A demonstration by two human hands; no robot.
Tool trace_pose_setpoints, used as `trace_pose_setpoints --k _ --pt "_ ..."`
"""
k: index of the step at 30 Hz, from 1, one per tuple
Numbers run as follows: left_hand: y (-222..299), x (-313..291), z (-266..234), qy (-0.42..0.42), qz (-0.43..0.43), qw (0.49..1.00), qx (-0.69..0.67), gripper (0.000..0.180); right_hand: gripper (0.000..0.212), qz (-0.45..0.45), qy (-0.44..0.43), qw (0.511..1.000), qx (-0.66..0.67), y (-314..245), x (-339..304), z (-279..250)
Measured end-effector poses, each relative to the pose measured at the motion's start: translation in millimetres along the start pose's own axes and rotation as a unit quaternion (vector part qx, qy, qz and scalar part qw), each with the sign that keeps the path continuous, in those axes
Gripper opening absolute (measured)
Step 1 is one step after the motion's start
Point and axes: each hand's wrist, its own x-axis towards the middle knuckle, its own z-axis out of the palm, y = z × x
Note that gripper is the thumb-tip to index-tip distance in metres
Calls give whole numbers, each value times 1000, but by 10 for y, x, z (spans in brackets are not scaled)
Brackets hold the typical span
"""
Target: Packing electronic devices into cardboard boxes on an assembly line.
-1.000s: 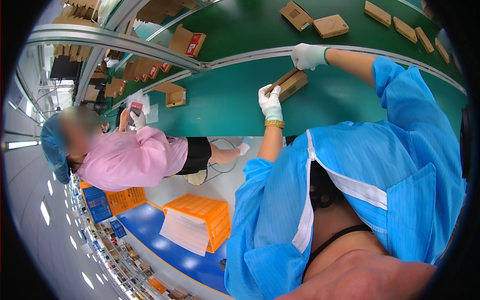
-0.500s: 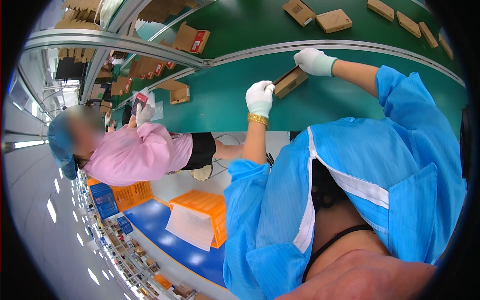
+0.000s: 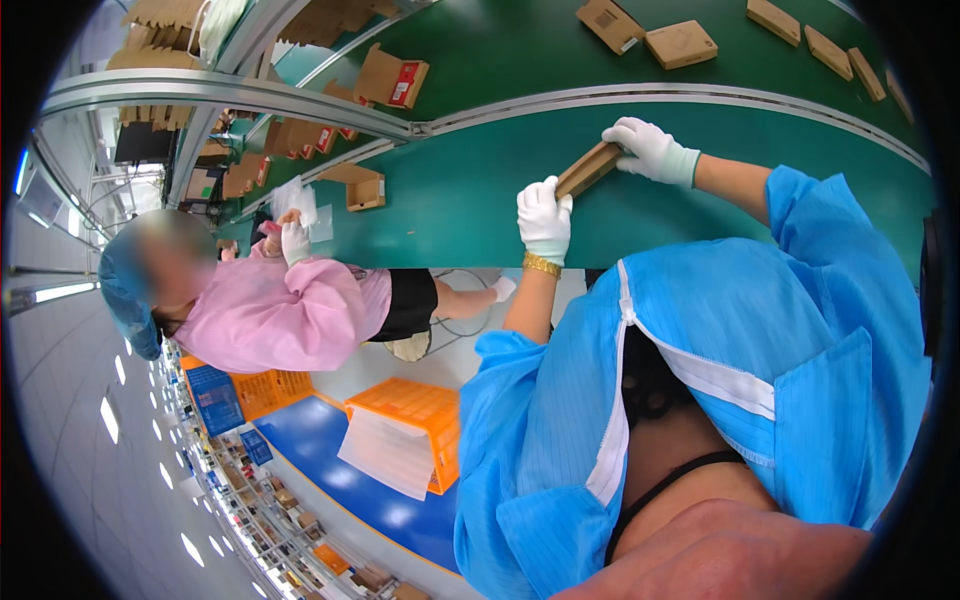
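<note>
A small brown cardboard box (image 3: 588,171) is held tilted over the green worktop (image 3: 460,190), one end in each of my white-gloved hands. My left hand (image 3: 544,222) grips its near left end, the thumb against the edge. At the far right end, my right hand (image 3: 648,150) has its fingers closed around the corner. The box looks closed along its upper side; its underside is hidden. On the worktop to the left stands an open cardboard box (image 3: 360,187) with its flap raised.
Beyond a metal rail (image 3: 640,95), several flat cardboard boxes (image 3: 682,45) lie on a green belt, with an open box holding something red (image 3: 405,84) further left. A co-worker in pink (image 3: 290,310) handles a clear bag. An orange crate (image 3: 405,420) stands on the floor.
Both my hands have shifted slightly right with the box, and its long side has turned. The boxes on the belt have moved a little right. The co-worker's hands have shifted.
</note>
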Motion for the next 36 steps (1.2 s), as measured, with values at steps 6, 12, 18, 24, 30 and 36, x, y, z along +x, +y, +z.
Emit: trace_pose_setpoints --k 6,12,18,24,30,36 --pt "15 361 -97 -262 -99 960 16 39 35 -113 -88 974 -178 68 287 -169" --pt "56 470 92 -353 -83 921 142 53 61 -81 -189 947 -245 -37 356 19" --pt "59 524 55 -321 -90 929 159 57 44 -24 -180 949 -259 8 457 139" --pt "-356 996 2 -172 -174 968 -60 86 42 5 -33 942 -333 447 805 -249" --pt "-1624 1886 238 8 -208 977 36 58 67 -51 80 935 -341 263 1040 -514" --pt "-2483 2880 494 95 -422 898 81 79 35 24 8 980 -196 52 365 -214"
